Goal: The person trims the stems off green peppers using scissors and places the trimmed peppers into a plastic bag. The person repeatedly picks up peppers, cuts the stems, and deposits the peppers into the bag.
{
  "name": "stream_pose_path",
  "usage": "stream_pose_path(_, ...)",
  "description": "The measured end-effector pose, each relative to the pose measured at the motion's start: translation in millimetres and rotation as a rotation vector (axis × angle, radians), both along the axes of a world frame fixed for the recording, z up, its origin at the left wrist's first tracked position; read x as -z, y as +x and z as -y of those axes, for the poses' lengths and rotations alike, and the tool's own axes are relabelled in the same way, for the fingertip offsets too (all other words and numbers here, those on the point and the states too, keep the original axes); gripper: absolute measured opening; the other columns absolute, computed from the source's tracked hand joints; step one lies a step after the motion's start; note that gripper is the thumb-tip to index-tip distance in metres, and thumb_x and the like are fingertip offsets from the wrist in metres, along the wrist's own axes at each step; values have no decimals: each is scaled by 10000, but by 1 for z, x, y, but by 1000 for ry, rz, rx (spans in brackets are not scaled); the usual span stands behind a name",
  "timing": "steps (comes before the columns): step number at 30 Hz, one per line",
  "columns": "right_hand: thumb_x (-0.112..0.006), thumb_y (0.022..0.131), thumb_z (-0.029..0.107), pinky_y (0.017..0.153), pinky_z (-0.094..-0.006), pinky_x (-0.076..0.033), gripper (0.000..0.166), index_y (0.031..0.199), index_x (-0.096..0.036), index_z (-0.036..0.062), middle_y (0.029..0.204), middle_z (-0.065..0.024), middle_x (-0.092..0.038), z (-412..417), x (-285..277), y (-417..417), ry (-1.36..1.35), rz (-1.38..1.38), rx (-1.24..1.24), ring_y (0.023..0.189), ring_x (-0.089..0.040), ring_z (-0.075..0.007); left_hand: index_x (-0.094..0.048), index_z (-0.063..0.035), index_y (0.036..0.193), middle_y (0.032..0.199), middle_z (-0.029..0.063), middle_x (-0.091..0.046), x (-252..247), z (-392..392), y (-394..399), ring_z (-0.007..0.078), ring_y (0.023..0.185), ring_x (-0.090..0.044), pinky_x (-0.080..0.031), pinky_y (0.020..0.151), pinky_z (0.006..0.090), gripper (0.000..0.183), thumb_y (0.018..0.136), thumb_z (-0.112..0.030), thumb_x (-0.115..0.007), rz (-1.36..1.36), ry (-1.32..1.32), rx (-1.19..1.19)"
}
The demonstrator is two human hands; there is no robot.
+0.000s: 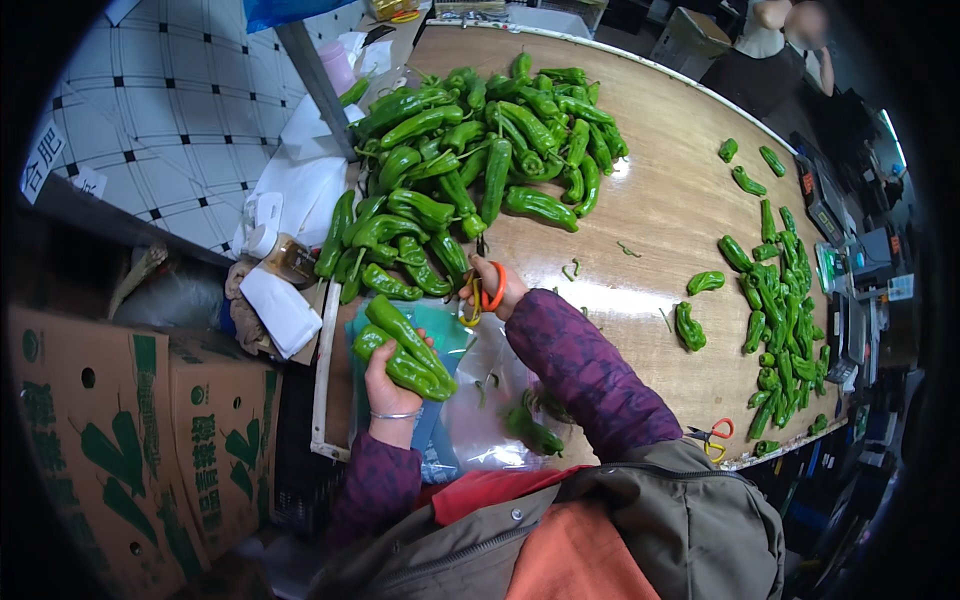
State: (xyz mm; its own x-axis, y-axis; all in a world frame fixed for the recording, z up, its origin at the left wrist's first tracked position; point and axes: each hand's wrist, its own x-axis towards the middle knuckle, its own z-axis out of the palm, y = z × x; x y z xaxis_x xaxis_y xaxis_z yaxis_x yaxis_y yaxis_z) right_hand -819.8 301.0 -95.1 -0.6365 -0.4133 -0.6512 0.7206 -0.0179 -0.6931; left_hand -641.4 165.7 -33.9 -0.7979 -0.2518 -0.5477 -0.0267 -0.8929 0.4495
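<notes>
My left hand [394, 386] holds a few large green peppers [405, 349] over the table's left front corner. Scissors with orange and yellow handles [491, 287] are in my right hand [506, 285], their blades pointing at a big heap of green peppers [480, 150]. Beneath and between my hands lie flat plastic bags, some teal [446, 326], some clear [480, 427]. Several peppers [529, 427] rest on or in the clear plastic by my right forearm. Cut stem bits [574, 268] are scattered on the wooden table [630, 232].
More peppers [787, 315] lie along the table's right side, beside weighing scales [821, 202]. A second pair of scissors [712, 439] is at the front edge. Left stand a capped jar [289, 255], white paper [281, 311] and printed cartons [90, 450]. A person [765, 52] is at the far right.
</notes>
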Motion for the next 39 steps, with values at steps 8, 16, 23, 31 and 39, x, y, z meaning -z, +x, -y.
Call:
stream_pose_path(8,-465,918,430,505,-341,-501,483,1157,-412,14,820,-175,-609,15,40,-12,-60,87,28,621,-605,-239,-506,-10,1194,1117,165,-577,15,3,8,314,1002,-552,-431,880,454,475,818,-294,-562,-43,-8,-22)
stream_pose_path(16,-536,867,505,401,-352,-395,503,757,-603,19,512,-99,-532,0,29,2,181,-321,89,398,-490,-213,-572,-24,1116,1046,91,-607,35,36,13,220,937,-579,-464,859,384,377,811,-239,-627,-135,22,259)
stream_pose_path(23,-502,902,447,442,-338,-437,501,670,-598,13,513,-65,-547,-129,-59,57,400,-644,-261,437,-525,-158,-337,-10,1352,1367,131,-373,21,25,-19,252,1177,-452,-380,984,422,588,845,-273,-475,-250,35,330)
stream_pose_path(31,-567,903,342,403,-304,-354,348,773,-584,20,504,-36,-472,-192,-169,130,385,-574,-506,430,-459,-119,-258,-15,1409,1472,212,-236,-7,0,-19,338,1176,-482,-360,1037,481,804,712,-253,-579,-442,95,578)
stream_pose_path(39,-621,854,335,500,-406,-427,323,805,-602,17,572,-168,-533,-188,-172,152,523,-997,-484,494,-535,-320,-513,-27,1170,1069,120,-549,-17,-48,16,396,1081,-536,-442,889,608,581,681,-323,-615,-478,160,625)
